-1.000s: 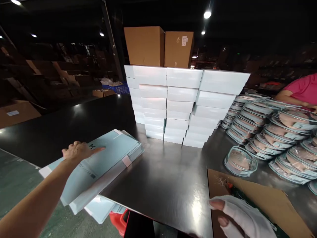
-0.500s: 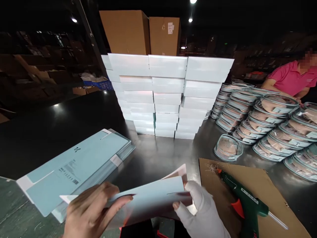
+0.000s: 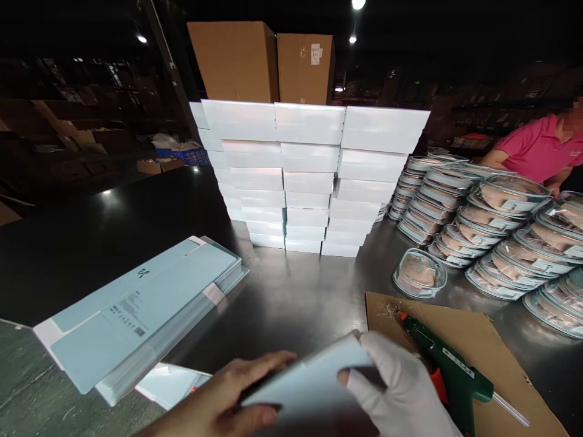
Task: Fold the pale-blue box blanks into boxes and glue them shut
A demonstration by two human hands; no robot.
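Observation:
A pale blue cardboard carton (image 3: 314,388) is held low in front of me, tilted up toward the right and blurred in its lower part. My bare left hand (image 3: 246,391) grips its left end, thumb on the near face and fingers over the far edge. My right hand (image 3: 396,382), in a white glove with bare fingertips showing, pinches the right end the same way. Beside my left wrist lies a pale printed card piece (image 3: 169,381), partly covered by the forearm. A stack of flat pale blue cartons (image 3: 159,303) with white bands rests on the left.
A green glue gun (image 3: 450,364) lies on a brown cardboard sheet (image 3: 510,370) at right. White boxes (image 3: 310,158) are piled high ahead, with brown cartons (image 3: 232,60) behind. Clear round containers (image 3: 496,212) stand stacked at right; a single container (image 3: 419,273) sits nearer. A person in pink (image 3: 537,145) is beyond.
Both hands have shifted right with the carton, and its right end is now tilted higher. The flaps at its ends no longer show. The printed piece by my left wrist has come into view.

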